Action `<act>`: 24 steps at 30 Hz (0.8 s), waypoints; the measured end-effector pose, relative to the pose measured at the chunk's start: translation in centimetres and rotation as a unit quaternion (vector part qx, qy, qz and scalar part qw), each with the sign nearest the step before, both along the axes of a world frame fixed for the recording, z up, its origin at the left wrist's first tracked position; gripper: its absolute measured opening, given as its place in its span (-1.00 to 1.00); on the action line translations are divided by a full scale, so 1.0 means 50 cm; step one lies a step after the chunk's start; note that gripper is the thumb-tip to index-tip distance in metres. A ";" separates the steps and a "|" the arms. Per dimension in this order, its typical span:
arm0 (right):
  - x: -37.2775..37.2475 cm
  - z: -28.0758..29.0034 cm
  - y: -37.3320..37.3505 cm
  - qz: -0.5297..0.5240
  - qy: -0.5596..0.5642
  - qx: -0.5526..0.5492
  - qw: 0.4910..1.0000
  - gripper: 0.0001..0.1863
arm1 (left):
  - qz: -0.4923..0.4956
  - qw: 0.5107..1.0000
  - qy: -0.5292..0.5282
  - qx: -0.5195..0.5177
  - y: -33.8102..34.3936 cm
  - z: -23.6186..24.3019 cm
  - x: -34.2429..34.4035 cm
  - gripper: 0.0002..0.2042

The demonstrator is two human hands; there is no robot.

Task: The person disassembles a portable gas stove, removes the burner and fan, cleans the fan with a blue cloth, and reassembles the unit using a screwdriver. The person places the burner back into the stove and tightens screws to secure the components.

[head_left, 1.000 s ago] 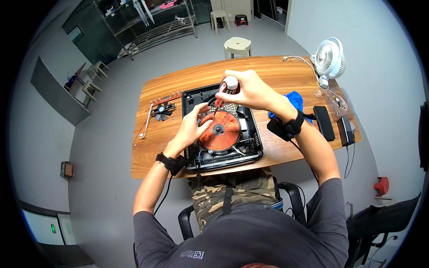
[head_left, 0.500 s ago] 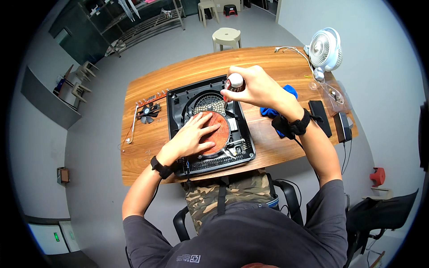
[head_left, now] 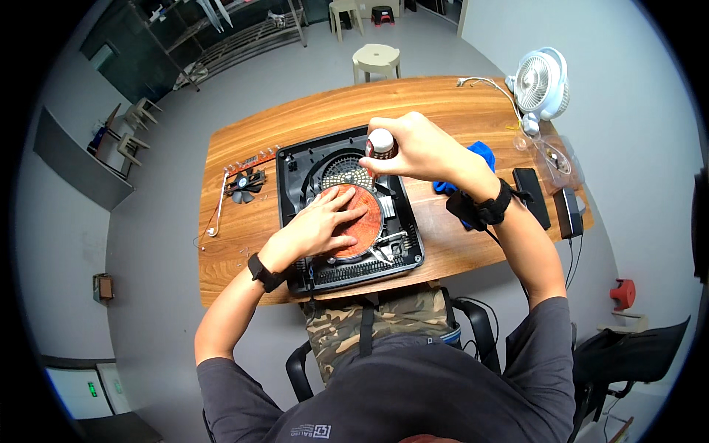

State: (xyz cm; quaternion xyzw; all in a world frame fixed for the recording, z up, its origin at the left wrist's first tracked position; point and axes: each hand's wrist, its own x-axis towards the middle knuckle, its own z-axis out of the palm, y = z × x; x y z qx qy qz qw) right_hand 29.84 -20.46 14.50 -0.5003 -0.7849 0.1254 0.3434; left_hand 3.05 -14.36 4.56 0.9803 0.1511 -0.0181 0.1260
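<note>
Wood-grain table (head_left: 458, 247) carries an open black induction-cooker housing (head_left: 296, 181); copper coil (head_left: 371, 224) sits inside it, left hand (head_left: 319, 223) spread flat on the coil, gripping nothing. Right hand (head_left: 402, 151) is curled round a red-and-white screwdriver (head_left: 381, 140) over the housing's right side, tip hidden from me. Cooling fan (head_left: 244, 187) and red circuit board (head_left: 255, 159) lie left of the housing, blue cloth (head_left: 482, 153) right.

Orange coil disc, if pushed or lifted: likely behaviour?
The orange coil disc is probably stiff: it looks flat under the left hand. Likely heavyish, given its copper-coloured face. Unlikely to roll, lying flat in the black casing.
</note>
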 end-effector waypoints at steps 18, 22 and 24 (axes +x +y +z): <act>-0.015 -0.020 0.025 -0.003 -0.034 -0.007 0.999 -0.62 | -0.008 1.000 0.000 -0.007 0.003 -0.005 0.003 -0.34; -0.019 -0.020 0.035 -0.033 -0.068 -0.004 0.997 -0.56 | -0.007 1.000 0.005 -0.006 0.002 -0.005 0.002 -0.35; -0.019 -0.019 0.039 -0.049 -0.105 0.027 0.993 -0.52 | -0.012 1.000 0.003 -0.007 0.003 -0.005 0.003 -0.35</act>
